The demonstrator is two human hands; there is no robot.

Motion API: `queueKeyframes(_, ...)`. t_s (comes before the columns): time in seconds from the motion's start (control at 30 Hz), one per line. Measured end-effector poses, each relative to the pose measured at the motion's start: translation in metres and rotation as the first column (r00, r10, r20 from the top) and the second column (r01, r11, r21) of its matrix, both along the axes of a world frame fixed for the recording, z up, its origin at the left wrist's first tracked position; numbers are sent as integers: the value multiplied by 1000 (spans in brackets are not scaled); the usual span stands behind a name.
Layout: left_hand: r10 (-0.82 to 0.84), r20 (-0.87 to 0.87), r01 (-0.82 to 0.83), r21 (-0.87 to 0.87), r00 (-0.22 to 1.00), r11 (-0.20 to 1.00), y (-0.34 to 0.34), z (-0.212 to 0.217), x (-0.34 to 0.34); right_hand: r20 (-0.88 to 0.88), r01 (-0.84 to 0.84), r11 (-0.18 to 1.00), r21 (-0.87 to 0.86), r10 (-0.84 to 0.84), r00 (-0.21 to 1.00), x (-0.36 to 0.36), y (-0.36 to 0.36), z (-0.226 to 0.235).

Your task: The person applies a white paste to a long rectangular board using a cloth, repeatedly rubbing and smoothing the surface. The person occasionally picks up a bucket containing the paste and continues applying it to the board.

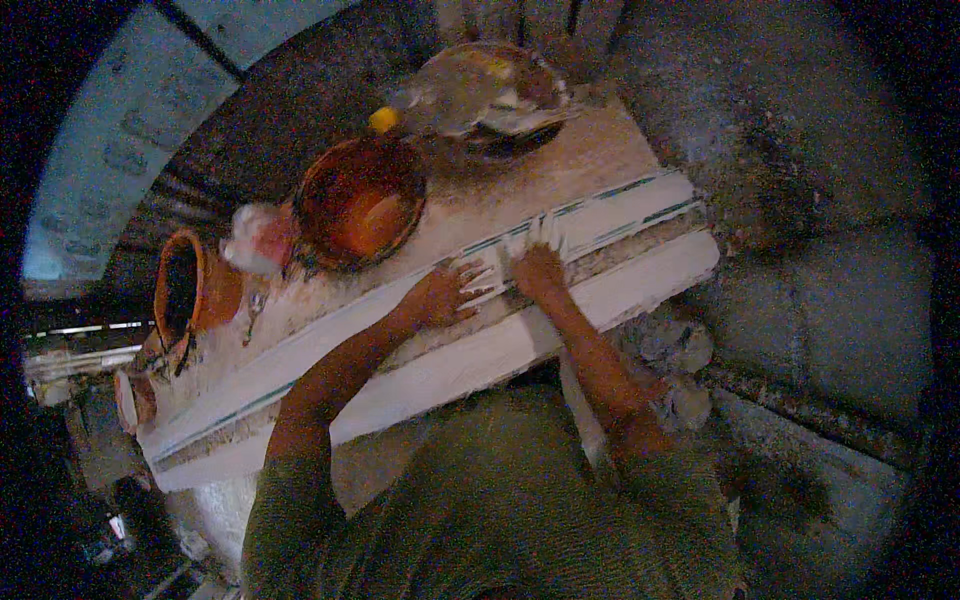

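Across the work table lies a long pale strip [610, 213] with thin dark green lines along it, coated in something white. A second white strip [430, 378] runs parallel on my side, with a rough brownish band between the two. My left hand [447, 293] rests with fingers spread over the far strip and the band. Close beside it, my right hand [538, 270] reaches onto the far strip. Its fingers stretch forward, whitish and partly blurred, and no held object shows.
Beyond the strips stands a reddish-brown basin [362, 205] with an orange interior. An orange bucket [195, 290] and a pale, reddish plastic bag [260, 240] are left of it. At the far end sits a white-smeared heap [490, 90] near a small yellow object [384, 120].
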State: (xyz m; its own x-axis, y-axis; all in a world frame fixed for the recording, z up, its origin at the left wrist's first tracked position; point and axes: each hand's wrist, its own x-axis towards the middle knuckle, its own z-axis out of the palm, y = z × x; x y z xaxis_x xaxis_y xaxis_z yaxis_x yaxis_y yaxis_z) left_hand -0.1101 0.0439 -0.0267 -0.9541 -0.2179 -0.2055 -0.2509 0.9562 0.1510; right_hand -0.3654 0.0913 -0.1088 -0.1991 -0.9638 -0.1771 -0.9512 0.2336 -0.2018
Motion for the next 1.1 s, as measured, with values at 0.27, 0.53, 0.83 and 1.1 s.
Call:
queueKeyframes(0.27, 13, -112, 3, 138, 994, 990, -27, -6, -198, -157, 71, 997, 35, -65, 986, -226, -42, 57)
queueKeyframes(0.53, -58, -365, 19, -108, 929, 994, -48, -31, -425, -377, 150, 989, 17, -133, 917, -487, -17, -24)
queueKeyframes(0.83, 168, -297, -189, -41, 940, 981, -56, -13, -385, -398, -30, 995, 95, 66, 915, -415, -7, -22)
queueKeyframes(1.1, 330, -40, -330, 16, 943, 944, -2, 7, -92, -55, -27, 997, 71, 31, 998, -131, 23, 73)
